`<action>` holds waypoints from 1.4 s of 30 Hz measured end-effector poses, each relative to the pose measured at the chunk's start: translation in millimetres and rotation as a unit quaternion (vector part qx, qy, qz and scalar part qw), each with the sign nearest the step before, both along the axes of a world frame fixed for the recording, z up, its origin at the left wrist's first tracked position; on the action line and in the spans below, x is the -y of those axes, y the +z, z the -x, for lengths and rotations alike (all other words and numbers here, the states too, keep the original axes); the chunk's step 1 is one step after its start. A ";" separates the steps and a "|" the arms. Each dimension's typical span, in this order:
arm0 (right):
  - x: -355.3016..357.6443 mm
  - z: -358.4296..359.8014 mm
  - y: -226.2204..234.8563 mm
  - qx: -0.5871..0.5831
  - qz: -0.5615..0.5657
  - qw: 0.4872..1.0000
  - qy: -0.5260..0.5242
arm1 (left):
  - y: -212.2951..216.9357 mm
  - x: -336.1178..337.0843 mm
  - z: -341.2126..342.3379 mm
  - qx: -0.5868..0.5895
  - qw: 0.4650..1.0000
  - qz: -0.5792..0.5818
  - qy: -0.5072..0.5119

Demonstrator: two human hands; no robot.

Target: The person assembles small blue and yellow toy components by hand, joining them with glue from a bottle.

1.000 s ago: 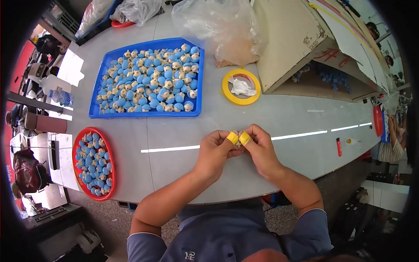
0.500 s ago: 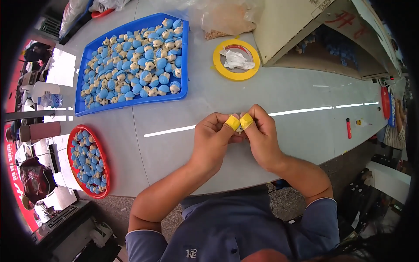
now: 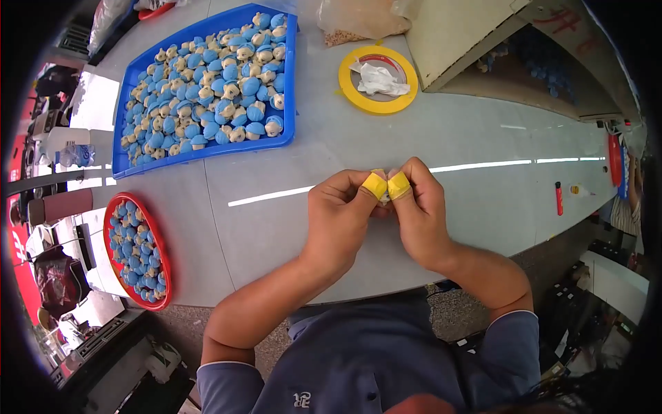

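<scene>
My left hand (image 3: 339,215) and my right hand (image 3: 423,215) meet over the grey table, fingers curled and thumbs side by side. Yellow tape wraps both thumb tips. Pinched between them is a small cream-coloured figurine (image 3: 385,199), mostly hidden by the fingers, so its full shape does not show. To the far left lies a blue tray (image 3: 290,103) full of small cream figurines with blue caps or shells. A red oval basket (image 3: 168,279) of similar pieces sits at the table's left front edge.
Beyond my hands lies a yellow tape roll (image 3: 378,107) with crumpled white tissue (image 3: 381,80) in its ring. A plastic bag (image 3: 362,19) and an open-fronted pale cabinet (image 3: 465,45) stand at the back. A red marker (image 3: 559,199) and a small bottle (image 3: 578,190) lie at right.
Both hands stay together on the small figurine, with slight shifts of thumbs and fingers. The whole view has tilted a little, moving the tray and basket slightly up and left.
</scene>
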State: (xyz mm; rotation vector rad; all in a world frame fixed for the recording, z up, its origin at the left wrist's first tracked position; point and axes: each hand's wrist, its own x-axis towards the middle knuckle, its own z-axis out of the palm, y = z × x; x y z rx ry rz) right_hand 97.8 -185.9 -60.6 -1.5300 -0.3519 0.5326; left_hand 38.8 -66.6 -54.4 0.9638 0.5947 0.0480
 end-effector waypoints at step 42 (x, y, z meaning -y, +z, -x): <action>-1.5 1.8 -4.5 0.008 -0.002 1.000 -0.020 | -3.7 4.3 1.1 0.020 1.000 -0.022 -0.009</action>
